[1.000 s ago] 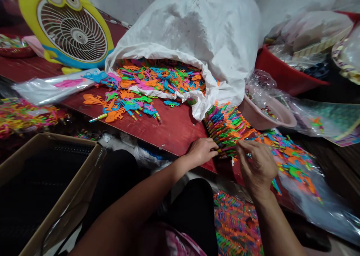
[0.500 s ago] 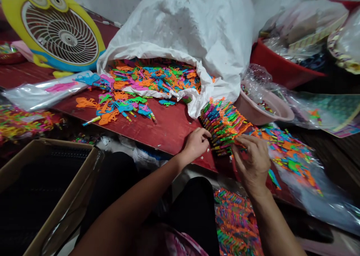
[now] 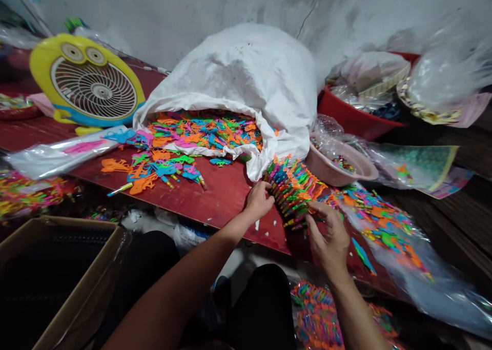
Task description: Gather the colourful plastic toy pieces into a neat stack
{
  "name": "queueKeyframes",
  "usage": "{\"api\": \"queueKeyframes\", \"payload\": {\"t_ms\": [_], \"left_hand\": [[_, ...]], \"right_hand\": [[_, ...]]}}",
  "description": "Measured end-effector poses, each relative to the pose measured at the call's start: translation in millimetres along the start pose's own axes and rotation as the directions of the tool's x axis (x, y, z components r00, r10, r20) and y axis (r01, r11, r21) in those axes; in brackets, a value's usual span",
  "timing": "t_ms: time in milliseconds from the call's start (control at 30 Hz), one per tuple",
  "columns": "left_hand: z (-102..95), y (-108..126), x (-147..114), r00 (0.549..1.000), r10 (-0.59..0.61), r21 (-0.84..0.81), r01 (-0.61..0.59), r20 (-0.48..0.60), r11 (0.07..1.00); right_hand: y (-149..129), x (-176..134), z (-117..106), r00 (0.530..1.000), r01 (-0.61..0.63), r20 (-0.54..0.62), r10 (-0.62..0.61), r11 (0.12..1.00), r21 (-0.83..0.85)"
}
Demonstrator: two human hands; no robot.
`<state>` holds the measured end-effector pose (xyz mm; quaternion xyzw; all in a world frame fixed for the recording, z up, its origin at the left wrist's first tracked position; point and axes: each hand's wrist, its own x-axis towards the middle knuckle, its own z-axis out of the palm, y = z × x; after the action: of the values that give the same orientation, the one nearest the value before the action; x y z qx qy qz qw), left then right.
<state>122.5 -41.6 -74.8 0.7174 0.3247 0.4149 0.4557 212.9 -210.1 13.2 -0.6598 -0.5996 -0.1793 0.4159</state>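
A slanting stack of colourful plastic pieces [image 3: 294,186] with striped, pencil-like ends lies on the red tabletop [image 3: 226,188]. My left hand [image 3: 260,202] is at the stack's left side, its fingers curled in near the striped ends; what they hold, if anything, is hidden. On the near right side, my right hand [image 3: 331,237] has its thumb and forefinger closed about pieces at the stack's edge. Behind, a big white sack [image 3: 246,68] lies with its mouth open, full of loose pieces [image 3: 215,129]. More loose pieces [image 3: 154,168] are spread in front of it.
A yellow cartoon-faced fan [image 3: 102,91] stands at the left behind a clear plastic bag [image 3: 65,152]. A pink basin [image 3: 342,168] and a red tub [image 3: 357,117] are at the right. Bagged pieces [image 3: 392,222] lie beside my right hand. An open cardboard box [image 3: 88,283] sits lower left.
The camera view has tilted up, showing more wall. Both hands remain at the stack; my left hand is closer against its side and my right hand's fingers are lower along the edge.
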Motion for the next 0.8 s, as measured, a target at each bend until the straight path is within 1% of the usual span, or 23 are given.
{"api": "queueKeyframes", "payload": {"t_ms": [100, 167, 200, 267, 367, 467, 500, 533, 567, 667, 733, 800], "left_hand": [[0.1, -1, -1, 0.996, -0.001, 0.006, 0.001, -0.085, 1.000], [-0.8, -1, 7, 0.990, 0.001, -0.002, -0.001, -0.144, 1.000], [-1.1, -1, 13, 0.988, 0.010, -0.019, -0.013, -0.152, 1.000], [-1.3, -2, 25, 0.992, 0.035, -0.079, -0.045, -0.121, 0.996], [-1.3, -3, 39, 0.998, 0.059, -0.142, -0.062, -0.026, 0.988], [-3.7, -3, 41, 0.997, 0.069, -0.129, -0.065, 0.026, 0.989], [-5.4, -2, 39, 0.997, 0.071, -0.123, -0.067, 0.033, 0.990], [-7.5, -2, 36, 0.996, 0.073, -0.116, -0.067, 0.042, 0.991], [-10.0, -2, 33, 0.996, 0.074, -0.109, -0.068, 0.052, 0.992], [-18.6, -4, 22, 0.993, 0.085, -0.100, -0.077, 0.086, 0.992], [-25.0, -5, 14, 0.990, 0.088, -0.125, -0.075, 0.107, 0.989], [-32.3, -5, 5, 0.990, 0.067, -0.177, -0.045, 0.122, 0.983]], "right_hand": [[3, -7, 4, 0.999, 0.026, -0.039, -0.028, 0.998, -0.065], [4, -11, 10, 0.993, -0.012, -0.120, -0.001, 0.994, -0.105], [3, -13, 13, 0.986, -0.039, -0.169, 0.018, 0.992, -0.124], [1, -17, 20, 0.964, -0.095, -0.261, 0.052, 0.983, -0.156], [-1, -22, 26, 0.940, -0.146, -0.336, 0.065, 0.965, -0.220], [1, -32, 28, 0.908, -0.202, -0.415, 0.065, 0.934, -0.296], [3, -35, 27, 0.893, -0.238, -0.442, 0.087, 0.924, -0.299], [4, -39, 27, 0.874, -0.289, -0.466, 0.137, 0.917, -0.274], [5, -42, 26, 0.850, -0.350, -0.481, 0.213, 0.912, -0.215], [3, -47, 23, 0.751, -0.512, -0.452, 0.482, 0.857, 0.063], [0, -46, 20, 0.698, -0.555, -0.434, 0.570, 0.813, 0.176], [-4, -43, 19, 0.670, -0.571, -0.449, 0.591, 0.797, 0.198]]}}
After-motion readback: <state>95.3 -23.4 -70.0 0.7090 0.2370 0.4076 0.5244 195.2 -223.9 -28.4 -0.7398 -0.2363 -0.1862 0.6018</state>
